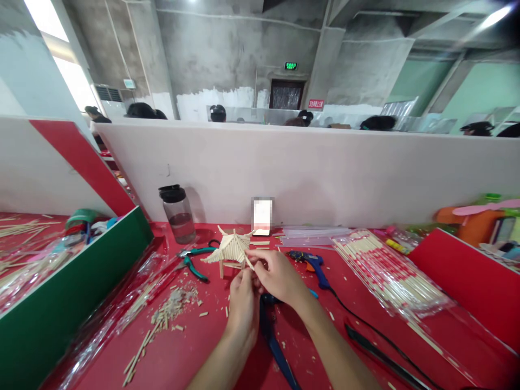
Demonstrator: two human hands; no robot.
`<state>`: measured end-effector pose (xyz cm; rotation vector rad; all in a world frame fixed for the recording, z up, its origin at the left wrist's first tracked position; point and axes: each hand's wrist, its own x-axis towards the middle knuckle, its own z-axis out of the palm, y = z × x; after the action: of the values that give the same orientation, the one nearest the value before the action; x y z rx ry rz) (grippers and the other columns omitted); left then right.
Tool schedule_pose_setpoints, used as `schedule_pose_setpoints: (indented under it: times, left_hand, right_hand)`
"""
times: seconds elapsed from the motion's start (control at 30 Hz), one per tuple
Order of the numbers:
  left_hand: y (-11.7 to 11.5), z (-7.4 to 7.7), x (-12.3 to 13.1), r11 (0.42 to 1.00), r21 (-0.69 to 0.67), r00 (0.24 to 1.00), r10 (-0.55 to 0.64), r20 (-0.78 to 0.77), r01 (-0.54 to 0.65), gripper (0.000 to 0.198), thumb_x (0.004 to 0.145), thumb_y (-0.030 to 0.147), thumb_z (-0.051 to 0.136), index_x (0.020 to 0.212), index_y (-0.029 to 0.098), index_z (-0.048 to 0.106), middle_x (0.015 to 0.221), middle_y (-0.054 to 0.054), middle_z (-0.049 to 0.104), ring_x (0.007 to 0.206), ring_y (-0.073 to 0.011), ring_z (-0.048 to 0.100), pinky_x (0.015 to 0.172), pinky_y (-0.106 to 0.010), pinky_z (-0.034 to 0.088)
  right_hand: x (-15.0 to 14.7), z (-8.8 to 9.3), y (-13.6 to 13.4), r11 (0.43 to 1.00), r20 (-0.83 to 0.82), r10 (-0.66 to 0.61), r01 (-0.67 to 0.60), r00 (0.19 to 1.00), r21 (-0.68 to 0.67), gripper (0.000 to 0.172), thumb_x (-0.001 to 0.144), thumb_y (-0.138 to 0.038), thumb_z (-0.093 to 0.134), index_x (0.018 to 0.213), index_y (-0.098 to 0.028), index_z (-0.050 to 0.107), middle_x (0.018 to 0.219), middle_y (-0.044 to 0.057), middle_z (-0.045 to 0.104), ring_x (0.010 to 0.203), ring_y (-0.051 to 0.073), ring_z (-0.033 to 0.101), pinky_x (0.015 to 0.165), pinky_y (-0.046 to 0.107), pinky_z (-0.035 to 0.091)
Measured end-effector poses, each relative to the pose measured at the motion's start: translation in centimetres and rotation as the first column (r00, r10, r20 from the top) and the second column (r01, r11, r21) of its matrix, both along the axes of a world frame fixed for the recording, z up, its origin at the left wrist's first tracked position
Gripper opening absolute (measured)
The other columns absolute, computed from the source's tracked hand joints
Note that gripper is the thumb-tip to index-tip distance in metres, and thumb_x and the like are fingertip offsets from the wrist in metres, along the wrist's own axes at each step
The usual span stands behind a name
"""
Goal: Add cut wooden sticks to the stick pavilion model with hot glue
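Observation:
A small pavilion model made of pale wooden sticks stands on the red table. My right hand reaches to its right side, fingers pinched on a thin wooden stick at the roof edge. Just below it, my left hand has its fingers curled together close to the same stick and the model's base. What the left fingers hold is hidden.
Green-handled pliers lie left of the model, a blue glue gun with a black cord right of it. A clear bottle and a phone stand against the white partition. Packs of sticks lie right, stick scraps left.

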<state>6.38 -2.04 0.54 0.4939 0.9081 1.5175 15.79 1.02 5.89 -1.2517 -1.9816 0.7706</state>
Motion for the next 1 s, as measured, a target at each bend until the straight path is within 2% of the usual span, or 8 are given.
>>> schedule_pose_setpoints:
  times: [0.23, 0.37, 0.53, 0.6, 0.7, 0.8, 0.9, 1.0]
  left_hand:
    - [-1.7, -0.9, -0.8, 0.994, -0.103, 0.997, 0.013, -0.081, -0.022, 0.029, 0.064, 0.032, 0.081, 0.074, 0.019, 0.058, 0.058, 0.007, 0.054, 0.049, -0.0071, 0.047, 0.053, -0.018, 0.037]
    - [-2.3, -0.8, -2.7, 0.996, -0.072, 0.997, 0.05, -0.063, -0.054, 0.042, 0.061, 0.029, 0.087, 0.076, 0.022, 0.049, 0.058, 0.009, 0.055, 0.05, -0.0077, 0.052, 0.052, -0.017, 0.038]
    - [-2.5, -0.5, -6.7, 0.995, -0.019, 0.98, 0.092, -0.176, -0.097, 0.043, 0.061, 0.033, 0.089, 0.08, 0.022, 0.052, 0.063, 0.009, 0.057, 0.049, -0.0066, 0.051, 0.05, -0.017, 0.038]
    - [-2.5, -0.2, -8.3, 0.997, -0.028, 0.953, 0.06, -0.296, -0.071, 0.043, 0.059, 0.036, 0.09, 0.08, 0.021, 0.056, 0.064, 0.008, 0.06, 0.047, -0.0068, 0.049, 0.047, -0.017, 0.035]
    - [-2.3, 0.3, -9.8, 0.994, -0.097, 0.9, -0.088, -0.426, 0.051, 0.04, 0.064, 0.044, 0.086, 0.086, 0.018, 0.066, 0.068, 0.005, 0.063, 0.052, -0.0077, 0.051, 0.05, -0.017, 0.038]
    - [-1.6, 0.4, -9.5, 0.979, -0.157, 0.907, -0.184, -0.379, 0.133, 0.047, 0.062, 0.047, 0.088, 0.094, 0.015, 0.072, 0.074, 0.002, 0.067, 0.053, -0.0058, 0.049, 0.052, -0.017, 0.038]
    - [-0.7, 0.1, -7.9, 0.958, -0.175, 0.932, -0.264, -0.246, 0.226, 0.055, 0.056, 0.043, 0.092, 0.098, 0.014, 0.073, 0.072, 0.001, 0.067, 0.048, -0.0028, 0.042, 0.047, -0.015, 0.032]
    - [0.3, -0.2, -6.2, 0.953, -0.149, 0.953, -0.281, -0.114, 0.264, 0.048, 0.053, 0.04, 0.095, 0.084, 0.013, 0.07, 0.069, 0.002, 0.066, 0.045, -0.0012, 0.038, 0.045, -0.015, 0.03]
  right_hand:
    - [0.6, 0.2, 0.2, 0.999, -0.04, 0.015, -0.013, 0.999, 0.053, 0.032, 0.092, -0.02, 0.05, 0.111, -0.019, 0.076, 0.113, 0.008, 0.077, 0.104, 0.022, 0.071, 0.09, 0.031, 0.051]
    - [1.3, 0.6, 0.5, 0.997, -0.075, -0.024, 0.03, 0.997, 0.069, 0.028, 0.095, -0.035, 0.054, 0.088, -0.018, 0.074, 0.086, 0.005, 0.077, 0.08, 0.021, 0.07, 0.074, 0.028, 0.05]
    - [2.6, 0.7, 1.1, 0.988, -0.068, -0.112, 0.118, 0.991, 0.095, 0.031, 0.092, -0.034, 0.056, 0.067, -0.018, 0.064, 0.065, 0.0, 0.066, 0.064, 0.017, 0.061, 0.063, 0.026, 0.041]
    - [3.1, 0.7, 1.3, 0.993, -0.097, -0.085, 0.093, 0.992, 0.078, 0.031, 0.092, -0.033, 0.056, 0.065, -0.018, 0.063, 0.064, 0.001, 0.066, 0.065, 0.017, 0.061, 0.063, 0.026, 0.041]
    - [3.7, 0.6, 1.6, 1.0, -0.206, -0.023, 0.025, 0.978, 0.004, 0.031, 0.093, -0.036, 0.055, 0.07, -0.018, 0.066, 0.067, 0.002, 0.068, 0.067, 0.018, 0.063, 0.064, 0.026, 0.043]
    - [3.9, 0.5, 1.7, 0.997, -0.294, -0.004, -0.02, 0.956, -0.078, 0.031, 0.094, -0.039, 0.054, 0.079, -0.017, 0.069, 0.072, 0.003, 0.071, 0.065, 0.017, 0.063, 0.061, 0.025, 0.044]
    - [3.9, 0.4, 1.7, 0.998, -0.268, 0.018, -0.035, 0.963, -0.059, 0.028, 0.094, -0.037, 0.055, 0.079, -0.018, 0.07, 0.074, 0.004, 0.072, 0.07, 0.018, 0.065, 0.065, 0.025, 0.046]
    - [3.9, 0.3, 1.8, 0.999, -0.184, 0.051, -0.053, 0.982, -0.007, 0.022, 0.092, -0.032, 0.059, 0.079, -0.018, 0.07, 0.076, 0.003, 0.072, 0.075, 0.018, 0.065, 0.07, 0.026, 0.046]
